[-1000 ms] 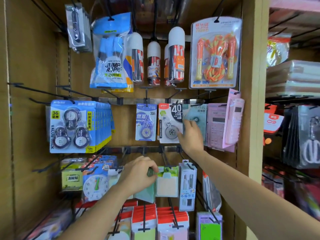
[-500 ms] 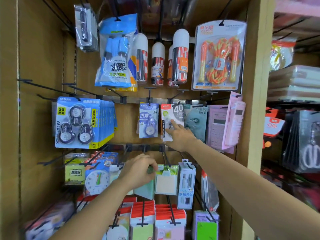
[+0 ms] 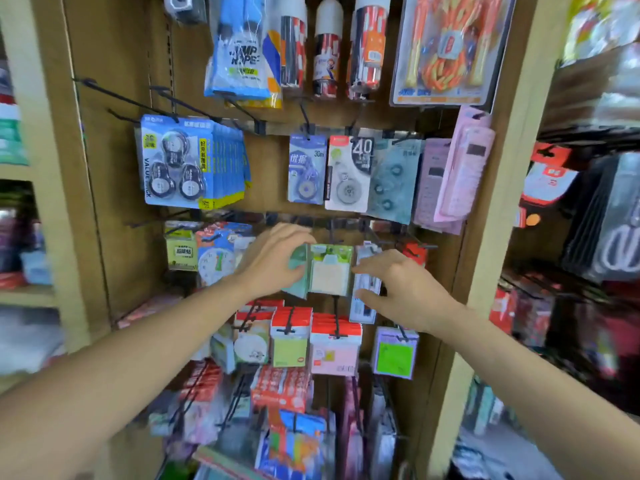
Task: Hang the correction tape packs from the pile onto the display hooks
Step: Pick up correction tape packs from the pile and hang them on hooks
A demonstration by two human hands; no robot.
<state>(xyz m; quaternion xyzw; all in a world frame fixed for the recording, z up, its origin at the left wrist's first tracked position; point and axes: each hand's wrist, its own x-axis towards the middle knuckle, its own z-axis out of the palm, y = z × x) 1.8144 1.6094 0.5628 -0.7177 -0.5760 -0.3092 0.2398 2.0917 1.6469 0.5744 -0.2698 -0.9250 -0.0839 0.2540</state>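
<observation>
On my feed the left hand [image 3: 273, 261] is curled round the edge of a pale teal flat card pack [image 3: 297, 271], which sits just left of a green-and-white sticky-note pack [image 3: 329, 271]; I cannot tell whether it is on a hook. The right hand [image 3: 401, 289] hovers loose and spread, holding nothing (its fingertips lie in front of a narrow blue-and-white blister pack [image 3: 363, 289], contact unclear). The hung correction tape packs are above both hands: a blue card pack [image 3: 306, 169], a white card pack marked 40 [image 3: 348, 178] just to its right, then a grey-teal card pack [image 3: 393, 183]. Further left hangs a thick stack of blue three-reel value packs [image 3: 176, 161].
</observation>
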